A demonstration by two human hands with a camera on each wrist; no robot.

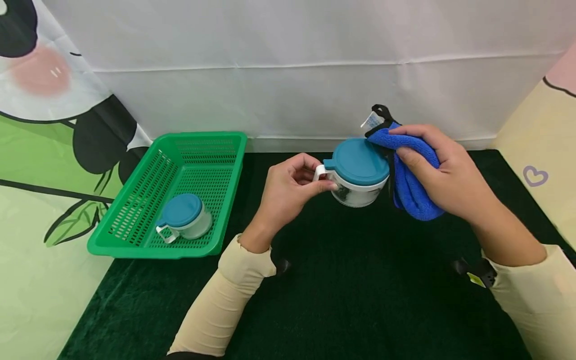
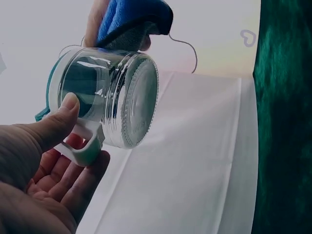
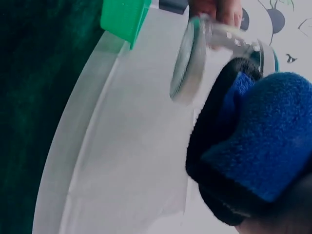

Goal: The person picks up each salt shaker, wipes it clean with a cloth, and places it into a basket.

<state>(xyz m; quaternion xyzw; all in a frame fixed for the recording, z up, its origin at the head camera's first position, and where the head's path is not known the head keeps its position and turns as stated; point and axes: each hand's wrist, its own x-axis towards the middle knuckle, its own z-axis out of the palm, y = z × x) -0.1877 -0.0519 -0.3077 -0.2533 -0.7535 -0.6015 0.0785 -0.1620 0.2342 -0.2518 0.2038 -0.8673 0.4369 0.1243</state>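
Observation:
My left hand (image 1: 290,192) grips the white handle of a clear glass seasoning jar (image 1: 357,196) with a teal-blue lid (image 1: 361,161), held up above the table. In the left wrist view the thumb presses on the glass of the jar (image 2: 114,97), and its ribbed base faces right. Folded in my right hand (image 1: 454,175) is a blue towel (image 1: 416,190) with black edging and a white tag; it meets the jar's right side near the lid. Seen from the right wrist, the towel (image 3: 268,131) hides most of that hand, and the jar (image 3: 190,63) looks blurred.
To the left stands a green plastic basket (image 1: 234,192) with slotted walls. Inside it lies a similar jar (image 1: 198,227) with a blue lid and white handle. Dark green cloth (image 1: 342,300) covers the table, and a white sheet (image 1: 288,100) hangs behind it.

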